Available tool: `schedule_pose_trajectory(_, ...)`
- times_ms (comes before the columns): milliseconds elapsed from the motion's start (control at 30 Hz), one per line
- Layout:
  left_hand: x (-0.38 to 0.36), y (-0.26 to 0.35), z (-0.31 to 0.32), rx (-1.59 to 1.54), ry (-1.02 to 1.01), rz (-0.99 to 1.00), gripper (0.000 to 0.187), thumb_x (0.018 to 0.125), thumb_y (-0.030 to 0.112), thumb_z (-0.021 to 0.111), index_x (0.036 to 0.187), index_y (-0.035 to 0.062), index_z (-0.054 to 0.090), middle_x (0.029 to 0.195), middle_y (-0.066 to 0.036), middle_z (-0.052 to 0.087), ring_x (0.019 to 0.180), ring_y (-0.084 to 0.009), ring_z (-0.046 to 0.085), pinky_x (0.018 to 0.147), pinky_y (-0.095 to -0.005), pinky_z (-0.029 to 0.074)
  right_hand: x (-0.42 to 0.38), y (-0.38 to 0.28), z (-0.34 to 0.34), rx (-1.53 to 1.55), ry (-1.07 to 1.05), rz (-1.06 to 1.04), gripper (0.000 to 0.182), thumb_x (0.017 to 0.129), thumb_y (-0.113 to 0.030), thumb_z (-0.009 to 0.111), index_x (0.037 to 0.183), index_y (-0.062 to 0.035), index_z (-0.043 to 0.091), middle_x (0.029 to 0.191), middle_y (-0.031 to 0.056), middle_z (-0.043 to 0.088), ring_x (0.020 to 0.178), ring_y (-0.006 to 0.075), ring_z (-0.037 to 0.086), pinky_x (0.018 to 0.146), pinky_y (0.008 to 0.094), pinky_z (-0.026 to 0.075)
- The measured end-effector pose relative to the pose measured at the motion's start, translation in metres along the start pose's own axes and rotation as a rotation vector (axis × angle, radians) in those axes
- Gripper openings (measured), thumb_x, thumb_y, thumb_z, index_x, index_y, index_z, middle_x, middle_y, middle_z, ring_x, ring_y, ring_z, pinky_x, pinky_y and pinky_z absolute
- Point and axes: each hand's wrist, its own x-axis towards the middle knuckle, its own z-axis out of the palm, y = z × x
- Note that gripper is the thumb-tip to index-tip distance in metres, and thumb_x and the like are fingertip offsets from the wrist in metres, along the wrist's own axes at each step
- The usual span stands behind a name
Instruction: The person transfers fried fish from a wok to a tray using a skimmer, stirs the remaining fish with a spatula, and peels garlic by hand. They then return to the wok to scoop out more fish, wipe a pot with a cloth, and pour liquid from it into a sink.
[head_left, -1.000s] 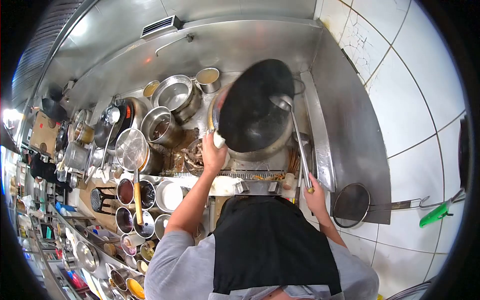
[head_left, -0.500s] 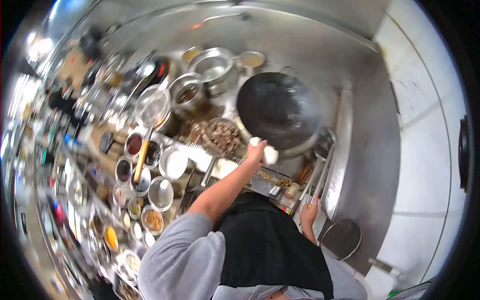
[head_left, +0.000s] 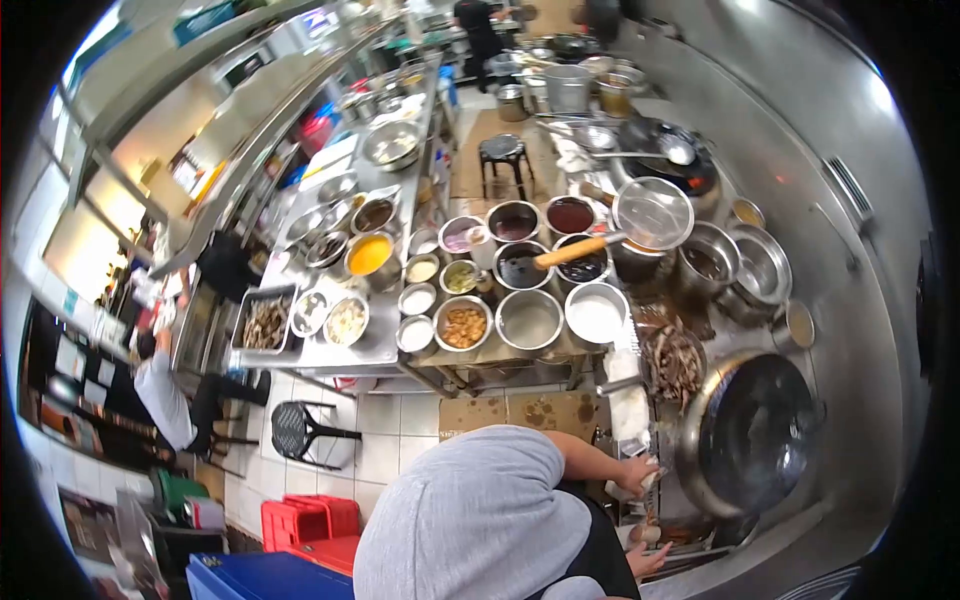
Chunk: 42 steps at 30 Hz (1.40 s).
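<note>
My left hand [head_left: 634, 474] is closed on a small white cloth [head_left: 652, 474] at the stove's front edge, left of the wok. My right hand [head_left: 648, 560] is lower, beside the stove front, its fingers apart and nothing visible in them. The large dark wok [head_left: 755, 435] rests on its burner with a wet-looking, shiny inside. Beside it stands a bowl of brown meat strips [head_left: 673, 362]. A longer white cloth [head_left: 629, 400] lies along the counter edge, with a metal handle [head_left: 620, 384] across it.
Several bowls of sauces and seasonings, including a white one [head_left: 596, 312], line the counter. A wooden-handled strainer [head_left: 653, 213] rests over a pot. Metal pots [head_left: 755, 265] stand behind the wok. Black stools [head_left: 300, 434], red crates [head_left: 310, 522] and a blue box [head_left: 262, 578] are on the floor. A seated person [head_left: 165, 400] is at left.
The view has swung left, bringing the prep counter and room into sight. My left hand has left the wok rim with the cloth. My right hand has come away from the utensil handles, fingers spread.
</note>
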Motion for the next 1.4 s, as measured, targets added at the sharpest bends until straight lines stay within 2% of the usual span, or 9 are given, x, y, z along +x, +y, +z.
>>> schedule_pose_trajectory(100, -0.032, -0.003, -0.034, -0.127, 0.122, 0.221, 0.071, 0.068, 0.027, 0.072, 0.128, 0.0059, 0.042, 0.118, -0.021, 0.049, 0.109, -0.0379, 0.049, 0.091, -0.0446, 0.041, 0.003, -0.059, -0.006, 0.079, 0.03, -0.21, 0.063, 0.08, -0.005, 0.062, 0.138, -0.0131, 0.038, 0.123, 0.02, 0.045, 0.107, 0.0365, 0.049, 0.09, 0.0459, 0.039)
schedule_pose_trajectory(233, -0.12, -0.061, -0.07, -0.379, 0.239, 0.046, 0.056, 0.067, 0.032, 0.07, 0.114, 0.0045, 0.054, 0.095, -0.016, 0.063, 0.087, -0.0331, 0.062, 0.077, -0.0407, 0.049, -0.002, -0.125, 0.019, 0.355, -0.445, -0.439, 0.05, 0.084, -0.005, 0.057, 0.132, -0.007, 0.045, 0.117, 0.0181, 0.05, 0.095, 0.0297, 0.055, 0.079, 0.0393, 0.046)
schedule_pose_trajectory(467, -0.405, -0.221, -0.068, -0.31, 0.828, -0.711, 0.05, 0.07, 0.034, 0.067, 0.112, 0.008, 0.06, 0.101, -0.019, 0.064, 0.09, -0.0332, 0.062, 0.076, -0.0419, 0.049, -0.124, -0.283, 0.053, 0.417, -0.989, -0.922, 0.013, 0.082, -0.011, 0.063, 0.083, 0.0021, 0.063, 0.078, 0.0122, 0.062, 0.071, 0.0207, 0.059, 0.066, 0.0315, 0.047)
schedule_pose_trajectory(633, -0.608, -0.24, -0.06, -0.53, 0.933, -1.261, 0.054, 0.074, 0.035, 0.066, 0.119, 0.0078, 0.055, 0.102, -0.02, 0.064, 0.097, -0.0326, 0.061, 0.084, -0.0396, 0.049, -0.235, -0.437, 0.033, 0.556, -0.91, -1.39, 0.016, 0.078, -0.01, 0.067, 0.085, 0.0005, 0.057, 0.079, 0.0117, 0.058, 0.07, 0.022, 0.057, 0.064, 0.0328, 0.047)
schedule_pose_trajectory(800, -0.682, -0.23, -0.061, -0.629, 1.251, -1.259, 0.051, 0.076, 0.028, 0.069, 0.119, 0.0059, 0.054, 0.111, -0.02, 0.062, 0.101, -0.0316, 0.061, 0.089, -0.0382, 0.047, -0.351, -0.654, -0.051, 0.751, -0.77, -1.776, 0.031, 0.08, -0.008, 0.064, 0.109, 0.0001, 0.056, 0.101, 0.0157, 0.058, 0.095, 0.0315, 0.058, 0.08, 0.0343, 0.047)
schedule_pose_trajectory(1000, -0.673, -0.203, -0.062, -0.688, 1.53, -1.027, 0.047, 0.077, 0.023, 0.069, 0.118, 0.005, 0.055, 0.108, -0.015, 0.063, 0.096, -0.0229, 0.061, 0.083, -0.0329, 0.048, -0.478, -0.825, -0.139, 1.073, -0.147, -2.257, 0.04, 0.08, -0.007, 0.06, 0.119, -0.0101, 0.054, 0.125, 0.0125, 0.052, 0.115, 0.0332, 0.049, 0.098, 0.0393, 0.041)
schedule_pose_trajectory(1200, -0.677, -0.168, -0.06, -0.837, 1.48, -0.926, 0.047, 0.081, 0.018, 0.066, 0.123, 0.0035, 0.051, 0.112, -0.013, 0.06, 0.087, -0.0175, 0.06, 0.07, -0.0292, 0.05, -0.498, -0.883, -0.149, 0.914, -0.101, -2.512, 0.025, 0.073, -0.001, 0.059, 0.098, -0.0043, 0.06, 0.096, 0.013, 0.063, 0.093, 0.031, 0.059, 0.084, 0.0389, 0.046)
schedule_pose_trajectory(1333, -0.695, -0.15, -0.081, -0.927, 1.603, -0.858, 0.049, 0.08, 0.018, 0.069, 0.123, 0.0034, 0.051, 0.113, -0.012, 0.06, 0.088, -0.0167, 0.06, 0.077, -0.0276, 0.049, -0.471, -0.883, -0.154, 1.068, -0.045, -2.459, 0.017, 0.074, -0.003, 0.058, 0.091, -0.0012, 0.061, 0.081, 0.0141, 0.063, 0.079, 0.0319, 0.061, 0.074, 0.0385, 0.048)
schedule_pose_trajectory(1400, -0.698, -0.133, -0.117, -0.968, 1.62, -0.77, 0.048, 0.081, 0.012, 0.068, 0.124, 0.002, 0.049, 0.115, -0.011, 0.058, 0.09, -0.0153, 0.059, 0.079, -0.0263, 0.048, -0.446, -0.864, -0.154, 1.211, -0.301, -2.141, 0.02, 0.078, -0.007, 0.058, 0.097, -0.0011, 0.061, 0.077, 0.0138, 0.062, 0.072, 0.0243, 0.063, 0.067, 0.0334, 0.048)
